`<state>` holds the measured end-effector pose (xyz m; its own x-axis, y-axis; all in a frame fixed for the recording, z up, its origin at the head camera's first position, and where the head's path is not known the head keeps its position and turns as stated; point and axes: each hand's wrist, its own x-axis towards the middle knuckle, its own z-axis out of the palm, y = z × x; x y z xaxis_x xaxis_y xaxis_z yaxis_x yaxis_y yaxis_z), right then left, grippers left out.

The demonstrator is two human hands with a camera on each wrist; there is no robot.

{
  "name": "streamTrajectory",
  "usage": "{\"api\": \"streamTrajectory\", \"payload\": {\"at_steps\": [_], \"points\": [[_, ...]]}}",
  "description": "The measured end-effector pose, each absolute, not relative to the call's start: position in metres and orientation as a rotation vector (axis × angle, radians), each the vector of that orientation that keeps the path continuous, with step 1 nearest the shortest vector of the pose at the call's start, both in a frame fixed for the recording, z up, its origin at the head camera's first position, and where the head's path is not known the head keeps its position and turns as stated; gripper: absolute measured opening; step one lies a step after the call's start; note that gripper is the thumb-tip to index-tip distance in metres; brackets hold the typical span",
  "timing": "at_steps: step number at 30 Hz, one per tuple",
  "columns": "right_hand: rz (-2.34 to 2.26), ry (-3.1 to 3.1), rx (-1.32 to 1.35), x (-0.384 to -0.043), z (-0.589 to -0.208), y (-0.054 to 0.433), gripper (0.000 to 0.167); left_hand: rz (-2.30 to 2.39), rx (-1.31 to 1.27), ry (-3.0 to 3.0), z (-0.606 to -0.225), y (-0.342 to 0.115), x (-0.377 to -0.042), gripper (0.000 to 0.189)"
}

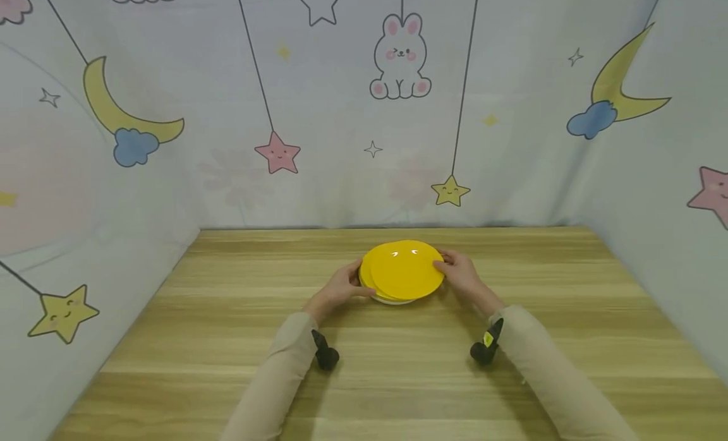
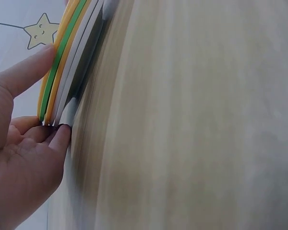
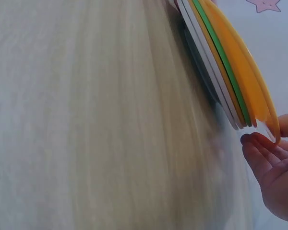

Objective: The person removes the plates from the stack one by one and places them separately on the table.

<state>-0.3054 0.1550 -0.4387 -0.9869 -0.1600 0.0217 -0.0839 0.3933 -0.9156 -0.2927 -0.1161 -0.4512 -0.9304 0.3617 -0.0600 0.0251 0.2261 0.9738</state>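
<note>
the top plate (image 1: 406,270) mostly hides lower plates (image 3: 216,62) from above.

"Where does my head camera look from?"

"From above, facing forward and down; I get the plate stack (image 1: 405,273) at middle distance on the wooden table (image 1: 398,378), patterned cloth (image 1: 335,93) beyond."

"And from my wrist views?"

"Low and close, turned sideways: the table stands upright. My left wrist view meets the stack edge-on at upper left, beside the left hand (image 2: 29,160); my right wrist view mirrors it, upper right, beside the right hand (image 3: 279,175)."

"What do they share?"

"The stack, all three; each hand, head and own wrist view."
</note>
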Motion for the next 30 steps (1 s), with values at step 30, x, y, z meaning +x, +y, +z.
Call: {"api": "streamTrajectory", "payload": {"at_steps": [30], "points": [[-1.876, 2.438, -0.107, -0.299, -0.424, 0.174, 0.045, 1.680, 0.339, 2.301, -0.452, -0.117, -0.294, 0.087]]}}
